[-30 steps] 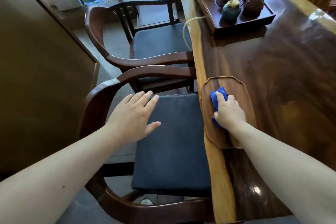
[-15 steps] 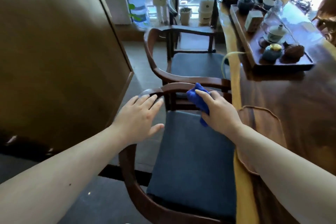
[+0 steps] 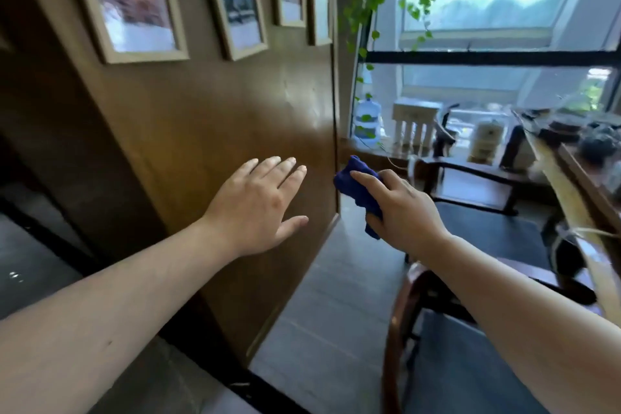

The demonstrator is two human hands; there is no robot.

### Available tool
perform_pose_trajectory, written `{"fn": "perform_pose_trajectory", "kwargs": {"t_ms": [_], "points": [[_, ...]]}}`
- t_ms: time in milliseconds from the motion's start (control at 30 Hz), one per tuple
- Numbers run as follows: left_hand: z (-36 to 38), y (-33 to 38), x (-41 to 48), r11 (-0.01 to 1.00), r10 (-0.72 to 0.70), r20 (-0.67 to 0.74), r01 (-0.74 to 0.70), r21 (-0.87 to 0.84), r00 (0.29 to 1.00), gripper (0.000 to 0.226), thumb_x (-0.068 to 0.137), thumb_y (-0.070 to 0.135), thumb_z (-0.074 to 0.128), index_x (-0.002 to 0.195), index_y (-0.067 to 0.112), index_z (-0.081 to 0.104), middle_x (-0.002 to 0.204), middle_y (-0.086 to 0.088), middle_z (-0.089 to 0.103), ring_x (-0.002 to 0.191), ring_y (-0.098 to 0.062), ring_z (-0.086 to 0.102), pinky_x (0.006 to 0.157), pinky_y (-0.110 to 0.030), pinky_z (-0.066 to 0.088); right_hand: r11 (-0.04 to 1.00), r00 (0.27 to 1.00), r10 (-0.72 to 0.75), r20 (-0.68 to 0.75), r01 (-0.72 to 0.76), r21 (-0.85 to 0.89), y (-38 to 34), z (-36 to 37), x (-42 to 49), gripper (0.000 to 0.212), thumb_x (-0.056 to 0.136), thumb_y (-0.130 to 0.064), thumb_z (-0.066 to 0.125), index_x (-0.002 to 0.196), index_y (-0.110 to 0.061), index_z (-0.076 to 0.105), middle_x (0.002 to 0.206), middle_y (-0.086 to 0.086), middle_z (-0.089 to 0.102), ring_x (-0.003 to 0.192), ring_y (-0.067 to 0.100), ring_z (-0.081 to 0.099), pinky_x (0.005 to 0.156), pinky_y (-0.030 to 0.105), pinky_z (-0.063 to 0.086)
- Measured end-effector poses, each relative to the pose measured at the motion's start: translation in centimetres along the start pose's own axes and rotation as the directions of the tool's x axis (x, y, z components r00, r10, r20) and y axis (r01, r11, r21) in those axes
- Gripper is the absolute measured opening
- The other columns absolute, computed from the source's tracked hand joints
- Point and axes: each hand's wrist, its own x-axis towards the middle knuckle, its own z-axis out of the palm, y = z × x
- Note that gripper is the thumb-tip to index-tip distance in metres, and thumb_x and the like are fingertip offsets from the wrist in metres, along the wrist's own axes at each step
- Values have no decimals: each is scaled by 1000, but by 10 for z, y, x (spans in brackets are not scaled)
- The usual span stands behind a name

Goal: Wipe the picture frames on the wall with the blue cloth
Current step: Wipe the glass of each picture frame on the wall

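Blue cloth (image 3: 357,191) bunched in gripping right hand (image 3: 405,210), beside empty, flat-spread left hand (image 3: 257,205), below picture frames (image 3: 235,0).

Four picture frames (image 3: 235,3), one blue cloth (image 3: 358,191)

Arms: both bare to the frame edge, no sleeves in view.
Left hand (image 3: 258,208): bare, no glove.
Right hand (image 3: 403,208): bare, no glove.

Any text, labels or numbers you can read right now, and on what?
None legible.
Pale box on the window sill: dark marks, too blurred to read.
Water bottle: no readable label.
Picture frames: blurred images, no visible words.
Blue cloth: no print.
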Motion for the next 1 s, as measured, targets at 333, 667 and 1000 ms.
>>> {"fn": "perform_pose_trajectory", "kwargs": {"t_ms": [333,667,1000], "points": [[-46,-134,-25,976,-159,-82,169,138,984,78,87,65,30,147,15,19,154,-10,29,141,-26,25,114,-46,26,990,984,-139,-111,141,13,-84,4,139,65,78,-21,61,138,-24,36,113,9,52,89,29,54,58,34,45],[-90,-245,4,901,-249,-163,290,322,955,77,85,66,33,142,14,30,146,-14,42,135,-30,36,109,-49,35,956,930,-232,-284,272,110,-120,13,280,68,78,-21,61,139,-27,33,118,6,51,93,27,53,67,36,45],[-85,-341,92,787,-338,-227,406,465,914,78,84,64,40,143,13,29,148,-15,39,137,-30,32,112,-48,29,883,837,-317,-447,432,183,-140,42,448,69,77,-21,63,137,-29,32,117,6,51,89,26,54,60,37,47]]}}
